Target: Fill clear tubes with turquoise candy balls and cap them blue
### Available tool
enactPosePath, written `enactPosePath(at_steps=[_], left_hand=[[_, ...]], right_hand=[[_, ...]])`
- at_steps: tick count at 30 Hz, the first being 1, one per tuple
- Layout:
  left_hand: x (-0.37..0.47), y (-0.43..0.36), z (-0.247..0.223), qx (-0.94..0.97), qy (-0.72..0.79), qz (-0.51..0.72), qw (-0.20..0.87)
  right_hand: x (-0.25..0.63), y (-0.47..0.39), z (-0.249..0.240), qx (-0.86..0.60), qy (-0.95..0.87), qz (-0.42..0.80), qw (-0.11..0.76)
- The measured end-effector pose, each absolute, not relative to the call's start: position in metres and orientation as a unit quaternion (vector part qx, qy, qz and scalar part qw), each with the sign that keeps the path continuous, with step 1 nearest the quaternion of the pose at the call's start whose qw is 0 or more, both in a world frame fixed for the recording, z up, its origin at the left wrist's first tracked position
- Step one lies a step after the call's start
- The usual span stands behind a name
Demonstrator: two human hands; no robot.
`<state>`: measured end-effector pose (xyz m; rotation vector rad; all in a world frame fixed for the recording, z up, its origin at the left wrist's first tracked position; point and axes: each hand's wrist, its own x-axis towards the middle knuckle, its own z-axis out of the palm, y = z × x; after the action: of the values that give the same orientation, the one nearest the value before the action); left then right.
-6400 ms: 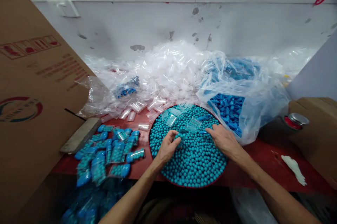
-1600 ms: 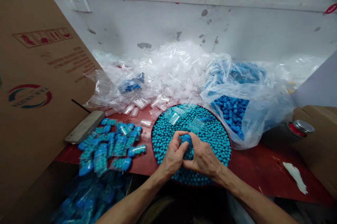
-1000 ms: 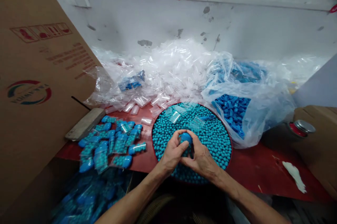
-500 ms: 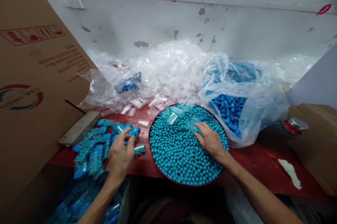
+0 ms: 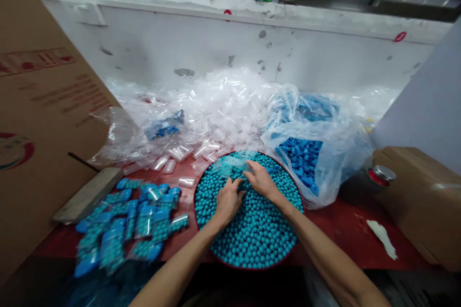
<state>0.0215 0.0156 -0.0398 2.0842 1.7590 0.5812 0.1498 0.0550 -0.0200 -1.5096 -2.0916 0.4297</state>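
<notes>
A round red-rimmed tray point(image 5: 303, 208) is full of small turquoise beads point(image 5: 252, 239). Above the beads, my right hand point(image 5: 262, 181) pinches what appears to be a small clear plastic case. My left hand point(image 5: 229, 202) is just beside it, its fingers curled inward over the beads; whatever they grip is hidden. Further clear cases point(image 5: 230, 164) lie on the beads near the tray's far side. To the left, several bead-filled cases with blue ends point(image 5: 146, 220) lie in a group on the red table point(image 5: 187, 244).
Behind the tray is a large heap of empty clear cases point(image 5: 230, 105). A plastic bag of blue parts point(image 5: 300, 155) stands to its right. A grey block point(image 5: 88, 194) and a tall carton point(image 5: 46, 86) border the left; a flask point(image 5: 382, 175) and a brown box point(image 5: 418, 201) the right.
My left hand has moved from the filled cases on the left to the tray, close to my right hand. My right hand has shifted slightly left. The camera view has tilted up.
</notes>
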Motion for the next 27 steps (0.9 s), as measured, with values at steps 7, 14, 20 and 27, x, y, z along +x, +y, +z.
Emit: enactPosePath(at_steps=[7, 14, 20, 27], left_hand=[[0.019, 0.022, -0.044, 0.736, 0.593, 0.247, 0.212], [0.014, 0.011, -0.038, 0.741, 0.539, 0.299, 0.267], [0.021, 0.009, -0.044, 0.737, 0.504, 0.301, 0.334], [0.014, 0.006, -0.034, 0.69, 0.521, 0.335, 0.374]], right_hand=[[0.181, 0.072, -0.008, -0.63, -0.769, 0.018, 0.106], [0.22, 0.035, -0.026, -0.64, -0.768, -0.004, 0.001], [0.2, 0.01, -0.025, -0.614, -0.789, -0.02, 0.024], [0.216, 0.003, -0.019, -0.599, -0.79, 0.106, 0.069]])
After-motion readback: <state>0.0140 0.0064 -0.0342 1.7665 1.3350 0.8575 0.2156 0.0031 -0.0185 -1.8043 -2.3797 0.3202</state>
